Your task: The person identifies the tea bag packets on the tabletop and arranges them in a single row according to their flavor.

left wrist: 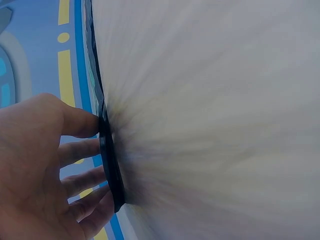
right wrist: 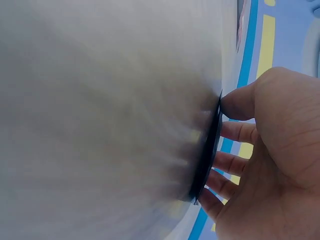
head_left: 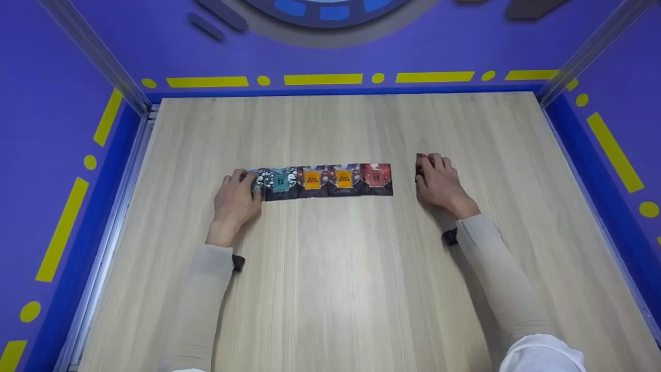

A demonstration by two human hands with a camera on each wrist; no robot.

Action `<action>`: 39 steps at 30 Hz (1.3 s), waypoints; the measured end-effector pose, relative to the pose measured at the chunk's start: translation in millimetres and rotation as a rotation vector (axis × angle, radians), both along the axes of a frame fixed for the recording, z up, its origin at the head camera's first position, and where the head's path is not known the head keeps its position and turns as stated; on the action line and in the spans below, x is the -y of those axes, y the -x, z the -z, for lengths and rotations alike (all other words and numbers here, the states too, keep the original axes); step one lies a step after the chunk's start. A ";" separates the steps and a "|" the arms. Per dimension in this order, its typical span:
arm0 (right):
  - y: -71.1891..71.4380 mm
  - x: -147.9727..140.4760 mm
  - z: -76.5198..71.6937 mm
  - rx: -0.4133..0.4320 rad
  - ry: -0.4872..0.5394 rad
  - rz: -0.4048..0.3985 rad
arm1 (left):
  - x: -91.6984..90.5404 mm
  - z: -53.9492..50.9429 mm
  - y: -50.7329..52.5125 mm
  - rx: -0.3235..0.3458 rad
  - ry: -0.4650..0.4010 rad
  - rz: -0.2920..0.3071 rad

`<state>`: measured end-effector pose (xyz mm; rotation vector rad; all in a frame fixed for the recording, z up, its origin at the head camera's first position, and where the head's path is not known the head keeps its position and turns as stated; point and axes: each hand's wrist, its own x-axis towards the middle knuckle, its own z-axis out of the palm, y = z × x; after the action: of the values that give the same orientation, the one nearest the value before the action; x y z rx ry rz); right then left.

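Note:
A row of small printed sachets lies on the table. My left hand (head_left: 236, 201) grips the leftmost sachet (head_left: 260, 181), a dark one with a pale teal pattern, largely covered by the fingers. Beside it come a teal sachet (head_left: 281, 183), two sachets with orange labels (head_left: 312, 181) and a red sachet (head_left: 376, 179), edge to edge. Off to the right, apart from the row, my right hand (head_left: 439, 181) holds another reddish sachet (head_left: 420, 156), mostly hidden beneath the hand. In the right wrist view, thumb and fingertips touch that dark, thin sachet (right wrist: 207, 155) close to the tabletop.
The wood-grain table (head_left: 320, 268) is bordered by blue-purple panels (head_left: 330, 57) with yellow markings at the back and both sides. Metal posts (head_left: 103, 57) stand at the back corners. A dark strap piece (head_left: 238, 263) shows at each wrist.

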<state>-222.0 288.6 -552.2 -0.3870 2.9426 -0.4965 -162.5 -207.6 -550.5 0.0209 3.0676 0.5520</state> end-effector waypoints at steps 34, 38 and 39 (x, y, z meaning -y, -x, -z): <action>-21.8 36.8 -0.7 -0.021 -0.022 -0.074 | 1.3 -2.3 0.2 0.040 0.007 0.013; -22.3 40.1 -0.9 -0.031 0.002 -0.078 | 2.1 -4.3 1.6 0.036 0.006 0.019; -22.4 41.0 -1.1 -0.034 0.007 -0.081 | 2.3 -4.8 1.9 0.035 0.005 0.021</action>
<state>-199.6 247.6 -551.2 -0.5181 2.9445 -0.4943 -164.4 -209.9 -545.7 0.0435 3.0315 0.5378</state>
